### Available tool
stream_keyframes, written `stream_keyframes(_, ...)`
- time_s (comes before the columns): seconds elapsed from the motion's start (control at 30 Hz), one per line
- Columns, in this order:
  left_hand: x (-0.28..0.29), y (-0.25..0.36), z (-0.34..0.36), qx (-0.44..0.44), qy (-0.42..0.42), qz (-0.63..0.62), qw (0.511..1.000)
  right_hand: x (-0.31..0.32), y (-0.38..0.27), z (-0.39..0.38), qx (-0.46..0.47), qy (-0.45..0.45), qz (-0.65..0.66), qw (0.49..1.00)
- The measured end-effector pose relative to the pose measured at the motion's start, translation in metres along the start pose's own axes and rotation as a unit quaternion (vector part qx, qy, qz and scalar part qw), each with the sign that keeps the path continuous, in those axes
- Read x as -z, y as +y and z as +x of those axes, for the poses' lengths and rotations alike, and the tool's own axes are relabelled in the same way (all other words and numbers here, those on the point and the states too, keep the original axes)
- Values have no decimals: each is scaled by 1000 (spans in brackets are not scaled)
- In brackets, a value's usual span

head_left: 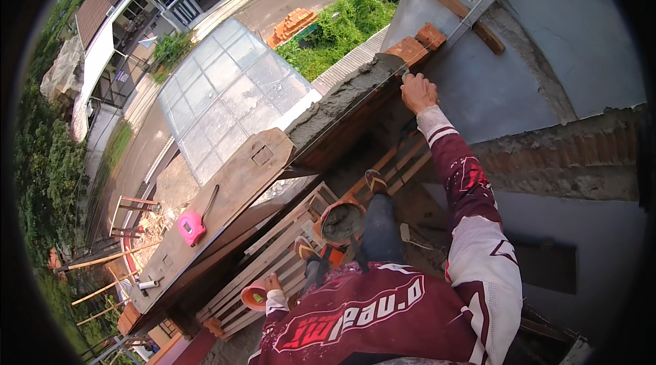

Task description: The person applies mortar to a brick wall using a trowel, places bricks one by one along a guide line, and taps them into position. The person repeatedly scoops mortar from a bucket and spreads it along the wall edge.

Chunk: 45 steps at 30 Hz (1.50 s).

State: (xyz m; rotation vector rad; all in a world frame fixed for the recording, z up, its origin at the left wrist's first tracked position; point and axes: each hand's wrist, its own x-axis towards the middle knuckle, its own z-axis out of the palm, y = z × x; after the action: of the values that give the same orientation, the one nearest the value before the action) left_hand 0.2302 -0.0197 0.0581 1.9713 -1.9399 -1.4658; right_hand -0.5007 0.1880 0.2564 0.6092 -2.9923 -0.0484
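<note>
At the far end of the wall top my right hand (418,93) is closed, apparently round the handle of a trowel. Most of the tool is hidden by my fingers and blends with the grey mortar. Wet mortar (345,96) lies in a rough strip along the wall top, up to the red bricks (410,51) at its far end. Low down by my body, my left hand (272,282) grips the rim of a small orange plastic container (253,299). Near my feet stands a bucket (342,222) with grey mortar in it.
On the wooden board (236,172) along the wall lie a pink tape measure (191,227) and a dark thin rod (210,201). Wooden slats (263,266) form a platform beneath me, with gaps. Beyond the wall are a glazed canopy (229,92) and a street far below. A metal bar (488,3) slants at the upper right.
</note>
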Motion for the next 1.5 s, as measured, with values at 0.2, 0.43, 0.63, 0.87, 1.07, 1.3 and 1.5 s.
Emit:
stream_keyframes(0.2,-6,-17,-18,61,-160,19,985,-54,-7,38,8,47,-139,989)
stream_keyframes(0.43,-8,30,-59,161,-129,-28,978,-53,-30,37,118,10,-146,982)
stream_keyframes(0.63,0,23,-35,104,-119,-24,987,-42,-43,-24,161,60,1,985)
stream_keyframes(0.87,7,45,-11,103,-165,80,978,-164,16,-93,-208,72,487,845)
stream_keyframes(1.07,26,49,-26,39,-174,126,976,-165,-12,-78,-314,-52,742,590)
stream_keyframes(1.3,11,23,-3,58,-160,209,963,-197,-115,-193,-249,-149,764,577)
stream_keyframes(1.5,-34,19,4,86,-211,86,970,-235,-127,-365,-376,-450,602,542)
